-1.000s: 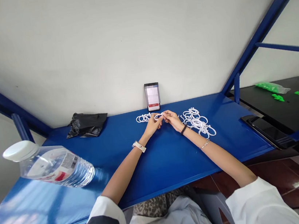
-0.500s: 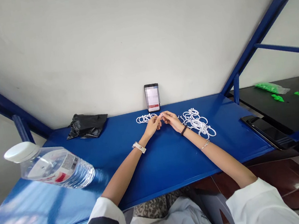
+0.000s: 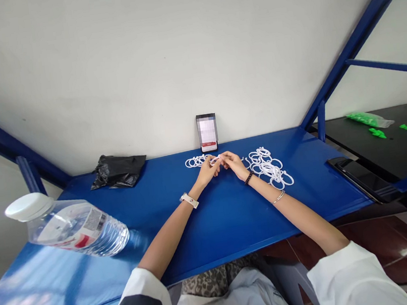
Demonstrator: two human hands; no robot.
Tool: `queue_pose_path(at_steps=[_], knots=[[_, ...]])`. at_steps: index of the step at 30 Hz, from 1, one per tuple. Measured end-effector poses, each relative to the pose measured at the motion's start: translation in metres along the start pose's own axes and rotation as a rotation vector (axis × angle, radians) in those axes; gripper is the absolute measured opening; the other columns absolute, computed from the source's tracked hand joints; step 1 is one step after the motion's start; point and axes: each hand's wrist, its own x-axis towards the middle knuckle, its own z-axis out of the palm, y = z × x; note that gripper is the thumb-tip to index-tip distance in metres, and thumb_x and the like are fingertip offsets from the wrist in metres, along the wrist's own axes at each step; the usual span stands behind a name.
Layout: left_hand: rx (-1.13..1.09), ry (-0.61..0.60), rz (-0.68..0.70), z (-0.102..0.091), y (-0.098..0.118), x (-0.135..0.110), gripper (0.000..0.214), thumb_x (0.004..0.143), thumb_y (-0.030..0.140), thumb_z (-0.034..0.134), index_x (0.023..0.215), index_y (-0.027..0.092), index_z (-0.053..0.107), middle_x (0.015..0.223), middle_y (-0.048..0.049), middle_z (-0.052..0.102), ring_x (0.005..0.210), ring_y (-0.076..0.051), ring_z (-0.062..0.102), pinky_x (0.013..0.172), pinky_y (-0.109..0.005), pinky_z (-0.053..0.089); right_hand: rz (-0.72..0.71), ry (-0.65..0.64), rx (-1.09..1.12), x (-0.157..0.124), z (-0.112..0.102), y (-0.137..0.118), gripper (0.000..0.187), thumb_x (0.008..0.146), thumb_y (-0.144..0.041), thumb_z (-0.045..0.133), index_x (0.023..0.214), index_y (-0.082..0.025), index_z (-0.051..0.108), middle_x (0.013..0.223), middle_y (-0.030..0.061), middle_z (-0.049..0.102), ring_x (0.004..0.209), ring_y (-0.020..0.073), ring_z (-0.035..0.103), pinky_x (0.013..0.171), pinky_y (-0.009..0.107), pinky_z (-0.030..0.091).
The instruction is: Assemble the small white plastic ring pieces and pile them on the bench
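Note:
Both of my hands meet over the back middle of the blue table, pinching one white plastic curtain ring (image 3: 215, 159) between them. My left hand (image 3: 207, 170) grips its left side with bent fingers. My right hand (image 3: 233, 164) closes on the other side, fingertips close to the left ones; fingers hide part of the ring. Just left of the left hand lies a small row of white rings (image 3: 194, 162), overlapping one another. A larger loose heap of the same rings (image 3: 267, 167) spreads beside my right wrist.
A phone (image 3: 207, 133) leans upright against the wall behind my hands. On the blue table (image 3: 206, 227), a black plastic bag (image 3: 119, 171) and a large water bottle (image 3: 74, 224) stand left. A dark phone-like slab (image 3: 357, 177) lies at the right edge, near a black table with green pieces (image 3: 377, 133).
The ring between my hands now shows more of its loop, as the fingers have shifted slightly around it. Both arms stay almost in place.

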Motion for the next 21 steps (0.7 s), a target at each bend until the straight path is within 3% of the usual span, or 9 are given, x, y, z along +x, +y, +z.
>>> queue_pose_path(at_steps=[3,8,11,14,17,21], knots=[[0.026,0.003,0.008,0.0,-0.001,-0.001,0.045,0.076,0.056,0.066,0.091,0.018,0.047,0.056,0.0075,0.052,0.043,-0.006,0.048,0.043,-0.017,0.035,-0.13,0.024,-0.202,-0.001,0.0,0.002,0.035,0.079,-0.057,0.062,0.08,-0.022,0.06,0.06,-0.0026,0.056,0.055,0.0136,0.049,0.056,0.028,0.039],[0.07,-0.03,0.016,-0.001,0.001,-0.002,0.044,0.074,0.051,0.069,0.092,0.017,0.048,0.055,0.0081,0.051,0.044,-0.006,0.048,0.044,-0.017,0.036,-0.379,0.031,-0.717,-0.004,-0.003,-0.001,0.021,0.096,-0.033,0.043,0.097,-0.024,0.062,0.085,0.0042,0.068,0.073,0.0194,0.061,0.068,0.031,0.042],[0.056,-0.045,0.014,-0.001,0.001,-0.002,0.044,0.071,0.049,0.071,0.089,0.017,0.047,0.055,0.0082,0.05,0.044,-0.006,0.047,0.044,-0.018,0.035,-0.495,-0.032,-1.103,-0.005,-0.007,-0.007,0.027,0.097,-0.021,0.038,0.107,-0.021,0.063,0.095,0.0083,0.069,0.083,0.0214,0.061,0.072,0.031,0.04],[0.034,-0.057,0.006,0.0,0.002,-0.002,0.043,0.068,0.046,0.073,0.085,0.018,0.046,0.054,0.0083,0.049,0.044,-0.006,0.046,0.043,-0.018,0.034,-0.578,-0.134,-1.42,-0.006,-0.01,-0.013,0.031,0.097,-0.014,0.037,0.115,-0.015,0.062,0.092,0.0116,0.067,0.083,0.0225,0.058,0.072,0.033,0.037],[0.021,-0.055,0.003,0.001,0.004,-0.003,0.04,0.066,0.04,0.074,0.082,0.018,0.046,0.057,0.008,0.049,0.046,-0.005,0.045,0.044,-0.018,0.036,-0.646,-0.19,-1.553,-0.007,-0.009,-0.016,0.035,0.097,-0.011,0.034,0.121,-0.012,0.059,0.089,0.012,0.065,0.083,0.0224,0.056,0.071,0.033,0.036],[0.024,-0.034,0.001,0.002,0.004,-0.003,0.034,0.064,0.031,0.072,0.082,0.017,0.046,0.059,0.0083,0.047,0.047,-0.004,0.044,0.045,-0.017,0.037,-0.668,-0.215,-1.571,-0.008,-0.005,-0.017,0.035,0.098,-0.011,0.035,0.123,-0.012,0.058,0.086,0.0109,0.063,0.081,0.0213,0.055,0.07,0.033,0.034]])
